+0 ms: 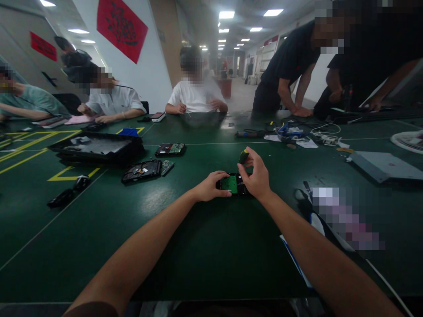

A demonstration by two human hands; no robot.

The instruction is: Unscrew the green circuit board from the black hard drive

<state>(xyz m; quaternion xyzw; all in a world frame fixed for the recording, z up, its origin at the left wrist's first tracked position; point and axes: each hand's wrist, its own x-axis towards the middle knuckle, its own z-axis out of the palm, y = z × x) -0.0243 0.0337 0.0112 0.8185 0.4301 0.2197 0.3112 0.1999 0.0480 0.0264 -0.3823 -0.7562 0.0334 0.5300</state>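
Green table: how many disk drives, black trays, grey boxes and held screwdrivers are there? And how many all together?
Disk drives: 3
Black trays: 1
Grey boxes: 1
Screwdrivers, held in the right hand: 1
Total: 6

The table (pixel 211 255) is showing dark green, crossed by yellow lines (pixel 29 152) and thin white lines (pixel 205 143). The drive (pixel 234 184) is showing a bright green board in a black frame. The screwdriver (pixel 243 156) is showing a yellow and black handle. A red banner (pixel 122 26) is bearing black characters. The tray (pixel 95 147) is looking black, and the cloth (pixel 128 132) blue.
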